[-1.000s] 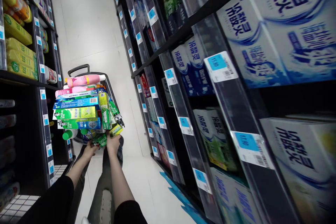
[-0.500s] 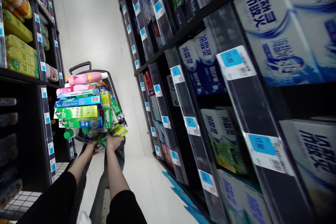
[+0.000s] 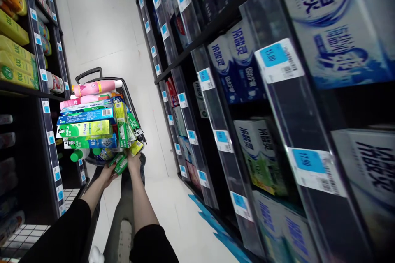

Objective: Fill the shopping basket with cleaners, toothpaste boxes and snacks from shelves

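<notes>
Head view: left hand (image 3: 107, 175) has its fingers closed on green cartons (image 3: 121, 165) beside the basket (image 3: 126, 91); right hand (image 3: 133, 164), grip indeterminable, adjoins a yellow box (image 3: 136, 148). Overfilled basket: a nudge could spill stacked toothpaste boxes (image 3: 84, 129).

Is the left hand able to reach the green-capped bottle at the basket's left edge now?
Probably yes: its green cap sticks out uncovered, near the left hand, though that hand seems to hold a green box, which may hinder it.
</notes>
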Demonstrator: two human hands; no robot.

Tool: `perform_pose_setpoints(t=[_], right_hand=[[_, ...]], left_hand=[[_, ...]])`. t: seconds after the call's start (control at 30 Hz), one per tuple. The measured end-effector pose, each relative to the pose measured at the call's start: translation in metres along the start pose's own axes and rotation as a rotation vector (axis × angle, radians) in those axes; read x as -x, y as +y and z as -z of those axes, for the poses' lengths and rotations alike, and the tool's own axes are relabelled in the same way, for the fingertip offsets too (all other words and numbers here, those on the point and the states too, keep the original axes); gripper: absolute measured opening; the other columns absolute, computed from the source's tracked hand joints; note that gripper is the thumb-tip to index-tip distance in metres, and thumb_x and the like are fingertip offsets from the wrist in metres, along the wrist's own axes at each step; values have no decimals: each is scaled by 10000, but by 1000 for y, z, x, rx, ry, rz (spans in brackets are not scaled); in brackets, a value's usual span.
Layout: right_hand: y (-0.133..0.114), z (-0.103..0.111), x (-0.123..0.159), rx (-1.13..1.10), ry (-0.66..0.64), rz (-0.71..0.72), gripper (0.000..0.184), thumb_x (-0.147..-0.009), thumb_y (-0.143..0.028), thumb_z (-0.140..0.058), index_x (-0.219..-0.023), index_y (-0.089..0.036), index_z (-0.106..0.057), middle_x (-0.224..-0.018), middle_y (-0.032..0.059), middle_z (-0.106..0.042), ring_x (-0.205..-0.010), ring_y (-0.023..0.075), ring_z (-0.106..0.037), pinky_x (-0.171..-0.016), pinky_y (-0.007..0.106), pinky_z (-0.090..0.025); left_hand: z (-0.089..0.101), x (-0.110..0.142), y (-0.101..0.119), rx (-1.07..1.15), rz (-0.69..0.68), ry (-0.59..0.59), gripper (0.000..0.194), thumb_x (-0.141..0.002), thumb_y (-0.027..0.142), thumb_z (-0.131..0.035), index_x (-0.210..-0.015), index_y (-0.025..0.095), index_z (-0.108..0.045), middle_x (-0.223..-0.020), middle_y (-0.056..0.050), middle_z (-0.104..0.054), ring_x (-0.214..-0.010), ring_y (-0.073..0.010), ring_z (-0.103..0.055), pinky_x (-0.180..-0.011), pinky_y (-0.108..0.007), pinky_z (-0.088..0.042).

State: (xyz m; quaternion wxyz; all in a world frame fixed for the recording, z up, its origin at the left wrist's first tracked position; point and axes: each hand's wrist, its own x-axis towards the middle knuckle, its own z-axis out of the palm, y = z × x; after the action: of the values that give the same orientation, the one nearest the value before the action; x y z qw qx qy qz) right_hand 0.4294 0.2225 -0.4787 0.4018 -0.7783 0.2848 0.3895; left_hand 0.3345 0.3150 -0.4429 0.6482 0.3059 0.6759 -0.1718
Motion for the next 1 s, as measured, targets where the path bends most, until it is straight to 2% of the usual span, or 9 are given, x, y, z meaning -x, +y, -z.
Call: perform_pose_setpoints(t=[0.1,0.23,0.3,0.43,0.63,0.77,0.9,1.0], right_hand=[[-8,9,5,184,26,-41,500,-879,-555,-538,-1111,-113,-564,-1026,118,-658,-915,228,-639,-852,435,-485],[-11,17,10,293,21,37,528,-899,-561,-499,-1155,-100,-526,-960,115,-675,-862,230,-654,-819,409,-487],[-10,18,12,317,33,89,483,-917,-513,-499,-1173,-103,-515,-952,112,-679,-859,231,-656,-804,393,-487],[-8,12,15,330,110,137,391,-957,-413,-462,-1186,-100,-512,-1090,143,-641,-959,236,-632,-827,385,-478],[-6,6,10,278,168,123,406,-938,-434,-494,-1168,-102,-532,-1112,144,-627,-988,238,-616,-835,396,-486],[-2,7,9,222,175,112,413,-924,-438,-520,-1175,-110,-533,-1123,134,-627,-1000,234,-616,-860,407,-488],[6,5,14,163,165,113,405,-932,-420,-507,-1196,-113,-527,-1145,134,-626,-1045,239,-606,-900,415,-471],[16,3,19,136,133,93,409,-950,-428,-467,-1207,-115,-525,-1161,142,-628,-1058,246,-607,-914,424,-465]], left_hand=[[-6,0,-6,61,-43,7,368,-900,216,-593,-1256,163,-517,-1169,-88,-633,-935,-196,-651,-815,-392,-556],[-13,4,-12,97,-87,46,470,-876,210,-617,-1316,192,-454,-1279,-105,-583,-1031,-222,-630,-864,-408,-534],[-16,6,-13,101,-94,52,518,-878,224,-610,-1352,226,-400,-1324,-109,-553,-1077,-236,-611,-881,-422,-528],[-24,8,-9,93,-65,51,562,-888,307,-596,-1386,263,-340,-1347,-117,-530,-1090,-270,-595,-862,-477,-530],[-32,9,-4,23,-6,115,522,-915,303,-545,-1395,230,-354,-1343,-115,-501,-1109,-274,-564,-882,-493,-520],[-26,15,-5,-61,7,144,448,-913,320,-559,-1328,197,-441,-1273,-109,-545,-1050,-249,-587,-845,-453,-536],[-11,19,-7,-173,5,143,395,-911,302,-571,-1278,181,-490,-1213,-94,-577,-963,-210,-613,-787,-394,-553],[2,20,-11,-280,18,142,378,-912,309,-573,-1259,173,-510,-1188,-92,-593,-948,-205,-621,-782,-393,-557]])
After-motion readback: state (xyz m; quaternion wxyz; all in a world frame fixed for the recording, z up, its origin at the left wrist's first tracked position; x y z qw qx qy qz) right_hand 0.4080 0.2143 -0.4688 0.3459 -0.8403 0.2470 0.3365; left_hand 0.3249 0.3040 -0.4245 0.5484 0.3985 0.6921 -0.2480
